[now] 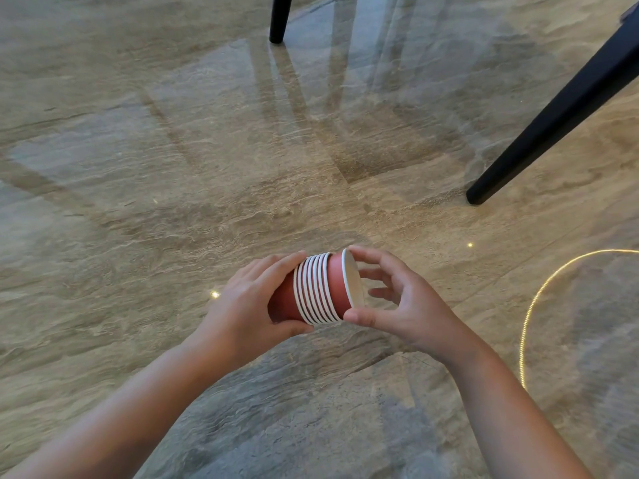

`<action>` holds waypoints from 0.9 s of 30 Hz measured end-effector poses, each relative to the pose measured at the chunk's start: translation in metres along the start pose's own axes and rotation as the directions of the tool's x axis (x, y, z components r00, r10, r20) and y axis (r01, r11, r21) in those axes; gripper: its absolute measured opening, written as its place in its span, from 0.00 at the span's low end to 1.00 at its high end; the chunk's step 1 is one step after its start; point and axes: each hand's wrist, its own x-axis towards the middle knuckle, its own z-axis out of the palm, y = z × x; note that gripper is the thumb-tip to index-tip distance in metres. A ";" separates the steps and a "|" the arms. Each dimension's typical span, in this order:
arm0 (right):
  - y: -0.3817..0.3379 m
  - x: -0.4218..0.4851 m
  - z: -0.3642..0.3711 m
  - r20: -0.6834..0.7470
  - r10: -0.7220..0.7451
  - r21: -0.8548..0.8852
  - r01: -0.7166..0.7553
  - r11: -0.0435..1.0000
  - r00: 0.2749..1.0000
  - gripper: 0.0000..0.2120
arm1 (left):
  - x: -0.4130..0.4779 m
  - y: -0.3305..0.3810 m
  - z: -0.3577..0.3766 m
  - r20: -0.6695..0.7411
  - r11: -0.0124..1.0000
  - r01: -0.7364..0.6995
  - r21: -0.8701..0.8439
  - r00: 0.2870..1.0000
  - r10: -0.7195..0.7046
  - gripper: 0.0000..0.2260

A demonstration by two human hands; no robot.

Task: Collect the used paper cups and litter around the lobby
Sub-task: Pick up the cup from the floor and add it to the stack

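Nesting needs care: your left hand (pixel 249 302) wraps the base of the sideways stack of red, white-rimmed paper cups (pixel 316 288) held above the polished stone floor (pixel 173 167), while your half-open right hand (pixel 404 305) pinches its outermost rim, so push straight, unskewed.

Your left hand (pixel 249 305) sits just left of the frame's centre, fingers curled over the top and thumb tucked beneath the narrow end of the stack of cups (pixel 318 288). Its bare forearm runs in from the lower left corner. Your right hand (pixel 404 305) faces it from the right, forefinger on top and thumb below pinching the rim at the stack's open end, the other fingers loosely spread and bent, with the bare forearm rising from the lower right.
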 end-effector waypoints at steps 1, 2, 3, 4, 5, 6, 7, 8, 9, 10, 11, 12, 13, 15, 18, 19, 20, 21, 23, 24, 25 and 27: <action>0.000 0.000 0.001 0.004 -0.002 -0.004 0.002 1.000 1.000 0.35 | 0.000 0.001 0.000 0.003 1.000 0.000 -0.003 1.000 0.001 0.39; 0.000 0.000 0.001 0.007 -0.004 -0.006 0.004 1.000 1.000 0.36 | 0.001 0.002 0.000 0.008 1.000 -0.003 -0.006 1.000 0.003 0.39; 0.000 0.000 0.002 0.009 -0.003 -0.007 0.003 1.000 1.000 0.36 | 0.001 0.004 -0.001 0.012 1.000 -0.008 -0.009 1.000 0.008 0.39; 0.000 0.000 0.002 0.012 -0.002 -0.009 0.002 1.000 1.000 0.36 | 0.001 0.005 -0.001 0.014 1.000 -0.014 -0.010 1.000 0.014 0.38; 0.000 0.000 0.002 0.014 0.000 -0.011 0.000 1.000 1.000 0.37 | 0.001 0.005 -0.001 0.014 1.000 -0.017 -0.011 1.000 0.017 0.38; 0.000 0.000 0.003 0.016 0.002 -0.013 -0.002 1.000 1.000 0.37 | 0.001 0.006 -0.001 0.013 1.000 -0.016 -0.012 1.000 0.016 0.38; 0.000 0.000 0.003 0.018 0.004 -0.014 -0.004 1.000 1.000 0.37 | 0.001 0.007 -0.002 0.013 1.000 -0.012 -0.012 1.000 0.012 0.39; -0.001 0.000 0.003 0.018 0.004 -0.014 -0.004 1.000 1.000 0.37 | 0.001 0.008 -0.002 0.013 1.000 -0.010 -0.012 1.000 0.010 0.39; -0.001 0.000 0.003 0.018 0.005 -0.013 -0.005 1.000 1.000 0.37 | 0.001 0.009 -0.002 0.012 1.000 -0.010 -0.011 1.000 0.010 0.39; -0.002 0.000 0.004 0.018 0.005 -0.015 -0.005 1.000 1.000 0.37 | 0.001 0.009 -0.002 0.009 1.000 -0.011 -0.009 1.000 0.011 0.39; -0.002 0.000 0.004 0.019 0.005 -0.019 -0.005 1.000 1.000 0.37 | 0.000 0.010 -0.003 0.005 1.000 -0.011 -0.005 1.000 0.011 0.39; -0.003 0.000 0.005 0.018 0.004 -0.026 -0.004 1.000 1.000 0.37 | 0.000 0.010 -0.003 -0.001 1.000 -0.009 -0.002 1.000 0.009 0.39; -0.004 0.000 0.006 0.015 0.004 -0.033 -0.003 0.999 1.000 0.37 | 0.000 0.010 -0.003 -0.007 1.000 -0.003 0.002 1.000 0.003 0.39; -0.005 0.002 0.007 0.005 0.002 -0.043 -0.002 0.999 1.000 0.37 | 0.001 0.010 -0.004 -0.014 1.000 0.009 0.006 1.000 -0.009 0.39; -0.009 0.005 0.007 0.001 -0.010 -0.052 0.010 0.999 1.000 0.37 | 0.001 0.011 -0.006 -0.028 1.000 0.008 0.001 1.000 -0.008 0.39; -0.010 0.006 0.007 0.002 -0.013 -0.054 0.013 0.998 1.000 0.37 | 0.001 0.012 -0.008 -0.030 1.000 0.012 -0.003 0.999 -0.012 0.40; -0.013 0.006 0.007 0.003 -0.015 -0.059 0.015 0.998 1.000 0.37 | 0.001 0.012 -0.010 -0.031 1.000 0.018 -0.008 0.999 -0.019 0.40; -0.016 0.007 0.006 0.006 -0.019 -0.068 0.019 0.998 1.000 0.37 | 0.001 0.013 -0.012 -0.033 1.000 0.026 -0.014 0.999 -0.026 0.40; -0.026 0.009 0.005 0.015 -0.022 -0.093 0.023 0.995 1.000 0.37 | 0.000 0.016 -0.021 -0.038 0.999 0.042 -0.027 0.998 -0.043 0.40; -0.033 0.009 0.003 0.016 -0.016 -0.106 0.017 0.994 1.000 0.38 | 0.000 0.019 -0.026 -0.037 0.998 0.049 -0.038 0.998 -0.051 0.40; -0.041 0.009 0.000 0.016 -0.008 -0.122 0.010 0.993 1.000 0.38 | 0.000 0.022 -0.033 -0.035 0.997 0.058 -0.051 0.998 -0.060 0.40; -0.062 0.005 -0.005 0.015 -0.005 -0.165 0.008 0.986 1.000 0.40 | -0.001 0.031 -0.049 -0.030 0.994 0.080 -0.077 0.996 -0.083 0.40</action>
